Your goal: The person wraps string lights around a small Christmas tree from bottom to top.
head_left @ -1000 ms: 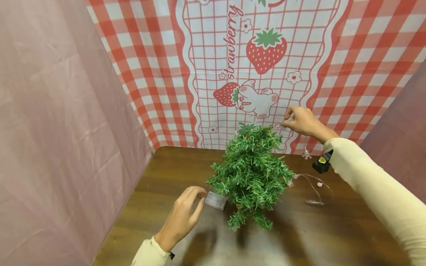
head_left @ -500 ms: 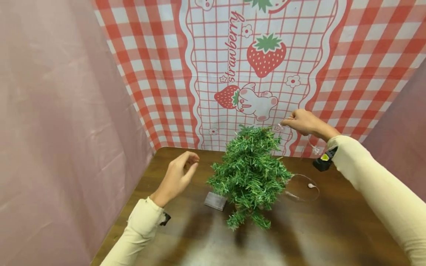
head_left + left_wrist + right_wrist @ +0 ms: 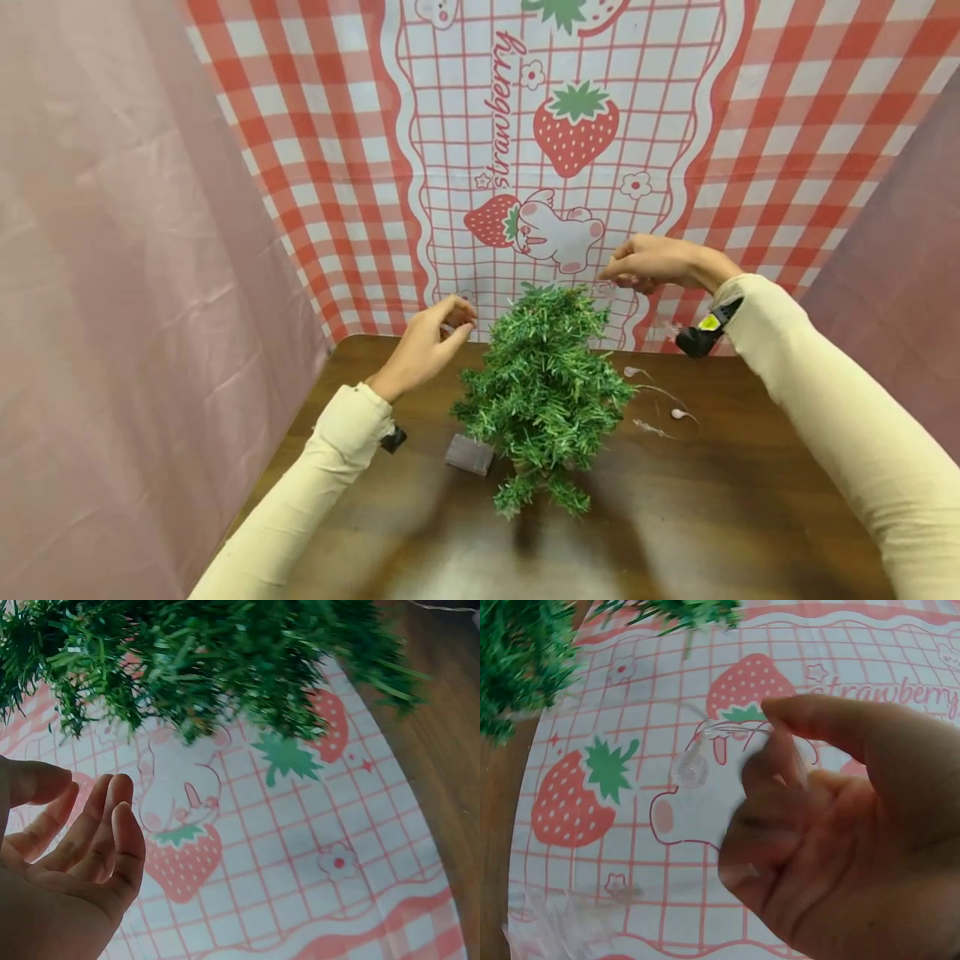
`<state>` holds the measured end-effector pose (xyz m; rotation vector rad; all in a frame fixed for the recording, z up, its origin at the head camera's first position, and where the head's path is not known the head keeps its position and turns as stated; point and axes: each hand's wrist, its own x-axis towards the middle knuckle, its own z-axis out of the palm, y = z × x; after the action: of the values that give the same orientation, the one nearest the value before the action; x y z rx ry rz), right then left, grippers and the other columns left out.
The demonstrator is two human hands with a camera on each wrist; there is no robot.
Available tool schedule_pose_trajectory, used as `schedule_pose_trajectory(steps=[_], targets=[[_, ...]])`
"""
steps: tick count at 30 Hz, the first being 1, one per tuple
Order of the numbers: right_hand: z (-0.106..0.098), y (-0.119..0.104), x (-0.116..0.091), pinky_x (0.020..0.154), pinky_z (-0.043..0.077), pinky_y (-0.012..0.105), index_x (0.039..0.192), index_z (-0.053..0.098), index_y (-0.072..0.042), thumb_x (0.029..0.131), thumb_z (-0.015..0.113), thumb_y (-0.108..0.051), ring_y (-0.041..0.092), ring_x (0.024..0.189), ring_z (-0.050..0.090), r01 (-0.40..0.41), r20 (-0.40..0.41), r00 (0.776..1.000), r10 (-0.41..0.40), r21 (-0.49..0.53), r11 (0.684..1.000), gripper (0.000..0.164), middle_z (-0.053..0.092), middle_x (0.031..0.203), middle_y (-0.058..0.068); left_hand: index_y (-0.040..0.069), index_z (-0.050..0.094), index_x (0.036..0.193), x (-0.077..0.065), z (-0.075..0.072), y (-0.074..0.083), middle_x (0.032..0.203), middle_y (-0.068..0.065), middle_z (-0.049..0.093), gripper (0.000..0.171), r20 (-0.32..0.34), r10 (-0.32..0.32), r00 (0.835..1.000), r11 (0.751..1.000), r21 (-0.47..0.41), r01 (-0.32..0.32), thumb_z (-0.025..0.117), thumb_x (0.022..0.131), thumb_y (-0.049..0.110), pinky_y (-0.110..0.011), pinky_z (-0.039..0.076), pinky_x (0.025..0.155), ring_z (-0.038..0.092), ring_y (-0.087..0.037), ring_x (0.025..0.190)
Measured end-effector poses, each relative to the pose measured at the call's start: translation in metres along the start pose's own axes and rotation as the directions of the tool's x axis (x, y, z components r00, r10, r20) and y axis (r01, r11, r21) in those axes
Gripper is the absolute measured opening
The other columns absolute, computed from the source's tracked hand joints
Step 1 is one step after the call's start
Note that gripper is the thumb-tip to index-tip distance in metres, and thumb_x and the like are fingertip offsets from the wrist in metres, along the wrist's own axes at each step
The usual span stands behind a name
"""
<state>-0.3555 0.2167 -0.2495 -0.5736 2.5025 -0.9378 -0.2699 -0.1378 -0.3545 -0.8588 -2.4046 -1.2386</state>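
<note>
We find upright green artificial tree (image 3: pixel 543 383), lower ctr. of frame, betw. empty, relaxed L hand (image 3: pixel 426 343) and R hand (image 3: pixel 656 260) pinching thin clear string (image 3: pixel 739 730).

Both sleeves (image 3: pixel 817 383) are cream, the wrist cameras (image 3: pixel 697 341) black, the right one yellow-marked.

My sleeves (image 3: pixel 798 379) are plain cream, the device (image 3: pixel 696 342) at my right wrist black with a yellow patch (image 3: pixel 708 322). The tree (image 3: pixel 543 383) is green all over; the strand (image 3: pixel 691 769) I hold is clear and whitish. The cloth (image 3: pixel 810 108) behind is checked red and white at its sides, and its white middle carries a red grid, red lettering (image 3: pixel 507 108), and red strawberries (image 3: pixel 576 137) dotted white under green leaves (image 3: pixel 579 102). I see brown wood grain on the surface (image 3: pixel 720 517), a greyish box (image 3: pixel 469 454), and a plain dusty-pink curtain (image 3: pixel 135 292).
</note>
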Motion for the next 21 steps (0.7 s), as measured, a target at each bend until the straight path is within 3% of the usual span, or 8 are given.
schedule_pose_trajectory(steps=[4, 6, 12, 21], targets=[[0.001, -0.005, 0.003, 0.059, 0.045, 0.031, 0.113, 0.067, 0.001, 0.107, 0.046, -0.025, 0.016, 0.060, 0.044, 0.027, 0.019, 0.999, -0.027, 0.037, 0.999, 0.035, 0.063, 0.091, 0.013, 0.008, 0.061, 0.116, 0.015, 0.003, 0.008, 0.106, -0.007, 0.069, 0.016, 0.034, 0.017, 0.999, 1.000, -0.007, -0.017, 0.056, 0.102, 0.011, -0.036, 0.055, 0.077, 0.064, -0.016, 0.091], [0.002, -0.006, 0.004, 0.058, 0.045, 0.031, 0.122, 0.065, 0.001, 0.108, 0.043, -0.024, 0.016, 0.059, 0.044, 0.048, 0.001, 0.999, -0.048, 0.053, 0.997, 0.036, 0.064, 0.094, 0.014, 0.008, 0.060, 0.117, 0.022, 0.004, 0.011, 0.106, -0.007, 0.068, 0.016, 0.040, 0.012, 0.999, 1.000, -0.015, -0.012, 0.055, 0.103, 0.012, -0.036, 0.054, 0.078, 0.064, -0.016, 0.091], [0.007, -0.006, 0.010, 0.048, 0.031, 0.025, 0.124, 0.065, 0.002, 0.108, 0.041, -0.020, 0.011, 0.048, 0.031, 0.087, -0.075, 0.994, -0.082, 0.061, 0.994, 0.036, 0.055, 0.067, 0.007, 0.008, 0.059, 0.119, 0.042, 0.004, 0.019, 0.112, -0.008, 0.067, 0.017, 0.072, 0.005, 0.997, 1.000, 0.009, -0.006, 0.054, 0.103, 0.014, -0.035, 0.054, 0.085, 0.064, -0.018, 0.101], [0.017, -0.022, 0.019, 0.045, 0.030, 0.024, 0.120, 0.069, -0.002, 0.107, 0.045, -0.024, 0.010, 0.046, 0.032, 0.131, -0.111, 0.986, -0.126, 0.045, 0.990, 0.035, 0.050, 0.061, 0.005, 0.011, 0.056, 0.130, 0.072, 0.010, 0.030, 0.130, -0.012, 0.061, 0.028, 0.151, -0.080, 0.985, 0.995, -0.048, 0.088, 0.051, 0.105, 0.023, -0.038, 0.051, 0.095, 0.058, -0.022, 0.117]])
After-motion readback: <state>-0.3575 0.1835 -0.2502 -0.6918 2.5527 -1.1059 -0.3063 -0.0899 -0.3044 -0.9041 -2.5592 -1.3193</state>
